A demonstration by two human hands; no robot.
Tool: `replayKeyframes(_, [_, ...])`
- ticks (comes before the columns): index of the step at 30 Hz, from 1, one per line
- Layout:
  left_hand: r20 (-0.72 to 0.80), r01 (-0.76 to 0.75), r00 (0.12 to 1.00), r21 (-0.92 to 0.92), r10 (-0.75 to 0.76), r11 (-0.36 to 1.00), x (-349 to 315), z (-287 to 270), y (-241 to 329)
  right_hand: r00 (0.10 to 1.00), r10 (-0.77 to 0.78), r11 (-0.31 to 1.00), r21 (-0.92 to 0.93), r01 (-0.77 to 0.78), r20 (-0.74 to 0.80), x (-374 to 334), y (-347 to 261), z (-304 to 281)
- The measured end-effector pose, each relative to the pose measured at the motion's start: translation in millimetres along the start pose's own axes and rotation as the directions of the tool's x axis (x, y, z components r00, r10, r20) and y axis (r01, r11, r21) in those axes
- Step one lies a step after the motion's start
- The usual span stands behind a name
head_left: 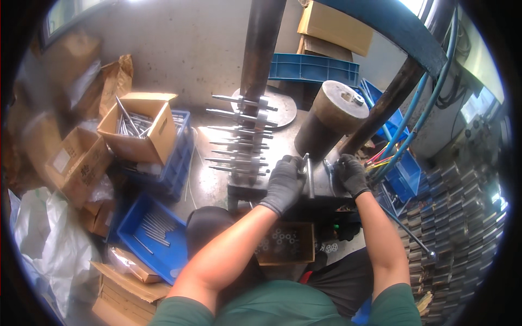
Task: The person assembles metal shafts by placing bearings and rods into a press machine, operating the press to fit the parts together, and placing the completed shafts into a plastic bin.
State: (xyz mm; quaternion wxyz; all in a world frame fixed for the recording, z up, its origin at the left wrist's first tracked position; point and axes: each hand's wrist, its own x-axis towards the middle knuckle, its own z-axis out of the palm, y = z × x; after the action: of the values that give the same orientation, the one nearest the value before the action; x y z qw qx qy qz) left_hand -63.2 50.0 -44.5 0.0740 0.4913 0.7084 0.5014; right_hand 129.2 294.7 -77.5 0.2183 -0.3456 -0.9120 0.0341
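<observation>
Green sleeves (185, 309) and bare forearms (239, 234) come nearest, reaching toward two dark-gloved hands at the front of a metal bench (283, 142). Between those hands, close beside the left, is a bright steel shaft (310, 179); whether it stands upright or lies pointing away, the view does not settle. Behind it rises a thick dark cylinder (326, 117). The left hand (285, 182) curls next to the shaft's far end, but the glove hides any contact, so I cannot tell whether its fingers are clamped on it. The right hand (352, 175) is bent near a curved metal piece (329, 173), and its fingers show too poorly to say whether they are together or apart. A weak hold on smooth metal could let the shaft roll or tip over the bench's front edge, into the box (314, 243) of small rings below or against the person's legs. If the cylinder shifted, fingers so near its base could be pinched. On the left, collared shafts (255, 162) sit in a close row with ends jutting out, so a sideways sweep of the left hand could knock one loose.
</observation>
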Motion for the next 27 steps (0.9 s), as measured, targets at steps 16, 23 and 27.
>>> replayKeyframes(16, [0.109,0.135,0.987,-0.137,-0.120,0.981,1,9,-3,0.954,0.299,0.805,0.531,-0.264,0.022,-20,-11,-26])
replayKeyframes(23, [0.130,0.152,0.983,-0.193,-0.129,0.969,1,5,14,0.925,0.315,0.660,0.750,-0.051,-0.214,-11,-7,-59])
replayKeyframes(27, [0.120,0.152,0.983,-0.130,-0.136,0.980,-1,10,2,0.885,0.237,0.658,0.736,0.157,-0.400,17,-91,-131])
